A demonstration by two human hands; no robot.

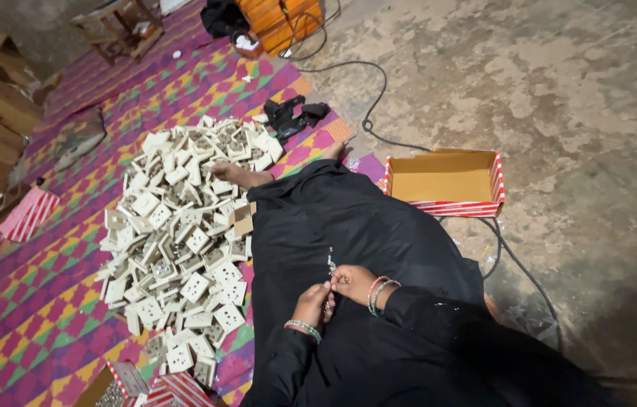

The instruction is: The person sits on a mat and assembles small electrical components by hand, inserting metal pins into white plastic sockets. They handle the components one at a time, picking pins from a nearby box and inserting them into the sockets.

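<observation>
A person's left hand [312, 303] and right hand [354, 283] meet over a black lap, pinching small metal pieces [330, 264], right of a white socket pile [183, 226].

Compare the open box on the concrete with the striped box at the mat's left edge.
The open box lies mouth up on the bare concrete floor, showing a plain brown inside with nothing in it. The striped box sits tilted on the patterned mat, and its inside cannot be seen. The open box looks larger in the picture. Both have red-and-white striped sides.
</observation>
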